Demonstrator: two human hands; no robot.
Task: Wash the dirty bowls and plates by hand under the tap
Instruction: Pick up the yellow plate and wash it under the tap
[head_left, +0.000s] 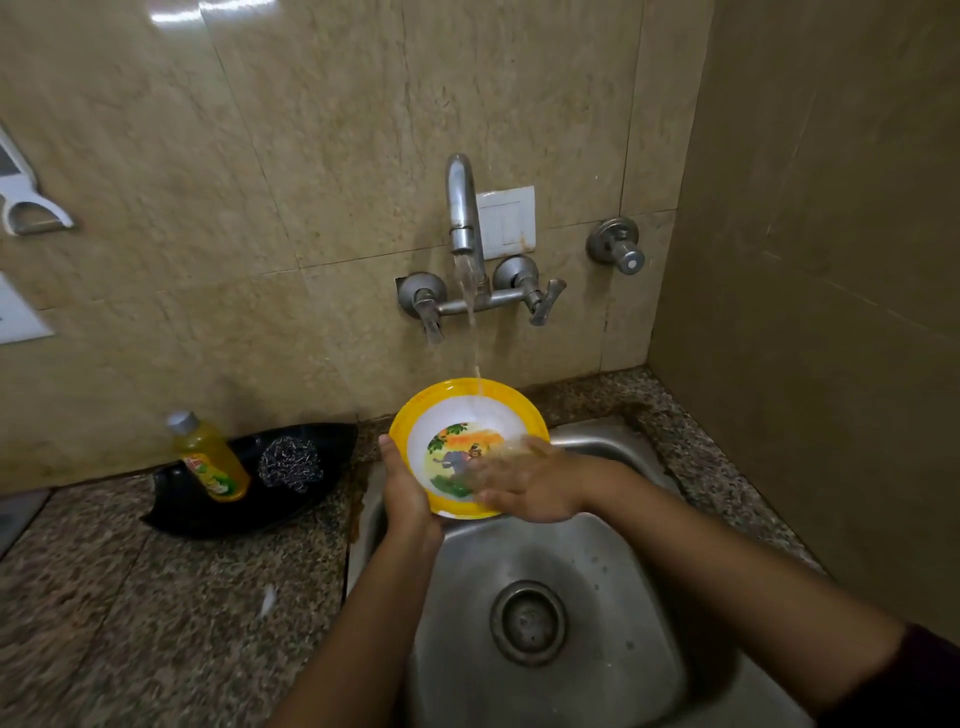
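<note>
above the stainless-steel sink, a round plastic bowl with yellow rim, white wall and printed animal scene is held tilted toward the viewer under the chrome wall tap; a thin water stream lands inside it. left hand grips the bowl's left rim; right hand, fingers extended and blurred, lies flat on the inner surface. left, on speckled granite counter: a leaf-shaped black tray bearing a yellow detergent bottle and a coiled steel scourer

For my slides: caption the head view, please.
Left hand holds a yellow-rimmed bowl under the running tap while the right hand rubs its inside.
</note>
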